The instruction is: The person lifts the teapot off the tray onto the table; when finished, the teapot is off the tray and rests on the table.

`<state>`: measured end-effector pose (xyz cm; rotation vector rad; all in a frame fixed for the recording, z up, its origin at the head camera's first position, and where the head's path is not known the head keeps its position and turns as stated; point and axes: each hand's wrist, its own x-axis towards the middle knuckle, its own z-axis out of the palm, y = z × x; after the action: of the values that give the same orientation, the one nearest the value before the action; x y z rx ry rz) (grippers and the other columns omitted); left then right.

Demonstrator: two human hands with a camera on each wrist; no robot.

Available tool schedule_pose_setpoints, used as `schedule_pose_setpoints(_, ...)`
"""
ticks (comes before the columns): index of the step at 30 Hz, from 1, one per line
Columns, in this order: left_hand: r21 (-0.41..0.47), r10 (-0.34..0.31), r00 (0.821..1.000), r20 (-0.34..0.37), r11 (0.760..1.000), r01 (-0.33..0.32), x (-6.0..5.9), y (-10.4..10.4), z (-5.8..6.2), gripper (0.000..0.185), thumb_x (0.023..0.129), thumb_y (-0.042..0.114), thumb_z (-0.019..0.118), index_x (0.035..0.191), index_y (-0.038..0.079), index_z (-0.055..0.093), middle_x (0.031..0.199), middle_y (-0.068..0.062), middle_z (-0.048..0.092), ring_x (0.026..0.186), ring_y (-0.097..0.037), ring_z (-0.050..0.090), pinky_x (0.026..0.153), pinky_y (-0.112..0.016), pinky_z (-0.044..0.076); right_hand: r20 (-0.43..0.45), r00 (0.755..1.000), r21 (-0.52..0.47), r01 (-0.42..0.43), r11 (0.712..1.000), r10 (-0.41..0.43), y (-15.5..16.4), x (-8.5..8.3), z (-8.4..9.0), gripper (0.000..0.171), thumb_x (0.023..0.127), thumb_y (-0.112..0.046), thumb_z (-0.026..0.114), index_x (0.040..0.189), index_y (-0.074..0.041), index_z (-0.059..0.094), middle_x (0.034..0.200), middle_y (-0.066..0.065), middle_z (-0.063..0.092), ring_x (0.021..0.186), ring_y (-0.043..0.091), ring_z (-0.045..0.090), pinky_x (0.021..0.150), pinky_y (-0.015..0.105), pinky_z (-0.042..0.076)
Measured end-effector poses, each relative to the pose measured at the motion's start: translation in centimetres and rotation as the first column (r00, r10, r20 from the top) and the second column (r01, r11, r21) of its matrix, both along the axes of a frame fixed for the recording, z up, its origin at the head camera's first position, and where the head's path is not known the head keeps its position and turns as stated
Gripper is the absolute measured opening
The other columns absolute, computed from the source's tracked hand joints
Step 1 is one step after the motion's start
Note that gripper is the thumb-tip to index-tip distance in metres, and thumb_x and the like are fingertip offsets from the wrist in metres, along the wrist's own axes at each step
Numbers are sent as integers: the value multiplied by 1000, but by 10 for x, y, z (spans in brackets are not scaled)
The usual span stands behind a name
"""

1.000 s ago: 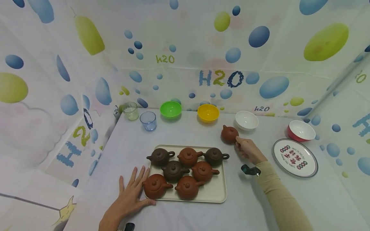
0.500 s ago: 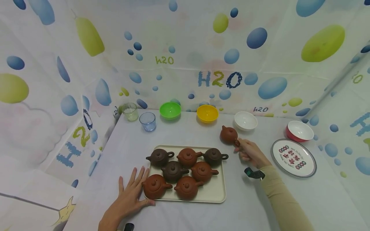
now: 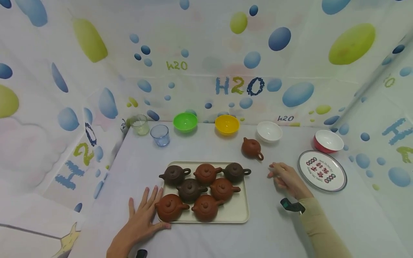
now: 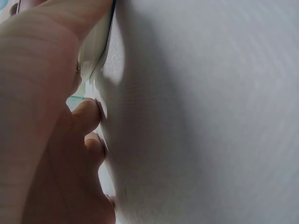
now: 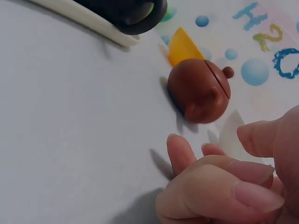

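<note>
Standing on the surface [image 3: 264, 229] near the white bowl [image 3: 269, 138], the lone teapot [image 3: 250, 148] appears at release step, right hand [image 3: 288, 180] apart, fingers loosely curled, empty, left hand [image 3: 141, 217] spread beside the tray [image 3: 237, 211]; any regrasp needs a forward reach.

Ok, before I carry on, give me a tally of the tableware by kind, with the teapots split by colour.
Tray: 1
Reddish-brown teapots: 5 (4 on the tray, 1 off it)
Dark brown teapots: 3 (all on the tray)
Bowls: 4
Glasses: 2
Plate: 1
Total: 16
</note>
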<state>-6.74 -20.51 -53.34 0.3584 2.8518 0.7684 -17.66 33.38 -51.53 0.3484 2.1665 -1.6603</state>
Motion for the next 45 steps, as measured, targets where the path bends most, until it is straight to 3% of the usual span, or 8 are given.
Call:
schedule_pose_setpoints(6,-6,-2,1000,5,1000,2,-1,-3,0,127,73,70,85,170,11,27,177,-23,22,165,-54,7,116,-89,-10,-24,1000,-18,-10,1000,10,-3,11,2,55,115,-42,46,152,-1,47,103,-2,70,58,4,39,50,19,35)
schedule_pose_setpoints(11,-6,-7,1000,-9,1000,7,-1,-2,1,127,73,70,85,170,12,29,177,-23,24,164,-54,9,115,-90,-8,-72,992,7,-106,994,106,-17,15,5,46,114,-31,50,145,3,53,103,2,71,58,6,39,51,21,36)
schedule_pose_setpoints(18,-24,-6,1000,-2,1000,6,1,0,1,127,72,70,86,170,12,30,177,-23,23,165,-54,10,116,-89,-7,-78,963,164,-243,956,258,-53,8,8,47,113,-49,49,143,-13,43,122,20,64,61,15,45,55,26,39)
schedule_pose_setpoints(21,-26,-4,1000,-8,1000,4,1,1,1,127,72,69,86,169,11,30,177,-23,24,164,-54,10,116,-90,-6,-81,947,216,-287,933,310,-67,2,8,43,114,-52,45,140,-17,40,116,17,63,62,16,48,53,27,39)
schedule_pose_setpoints(23,-31,-4,1000,-10,1000,3,1,1,2,127,72,69,86,170,11,30,177,-22,24,164,-54,11,116,-89,-6,-107,938,230,-300,926,331,-75,-3,7,40,114,-50,45,132,-14,46,103,13,62,59,16,47,51,27,38)
schedule_pose_setpoints(29,-32,-1,1000,-8,999,1,0,1,1,127,71,69,87,170,12,30,177,-22,24,164,-55,11,116,-89,-7,-132,930,153,-323,934,343,-86,-10,3,48,116,-44,44,102,0,58,73,7,60,56,16,47,50,25,37)
schedule_pose_setpoints(36,-17,-2,1000,-22,1000,2,-1,-1,-2,128,71,69,87,170,13,28,177,-23,23,164,-54,10,115,-90,-7,-120,934,108,-326,939,337,-88,-11,5,49,116,-42,45,102,2,57,73,9,63,58,17,44,52,25,36)
schedule_pose_setpoints(45,9,-1,1000,-30,1000,1,0,-2,-2,129,71,69,87,171,16,26,177,-22,24,165,-54,10,116,-89,-8,-115,944,135,-293,947,308,-90,-10,3,51,115,-47,46,98,0,57,70,7,60,56,16,44,49,24,34)
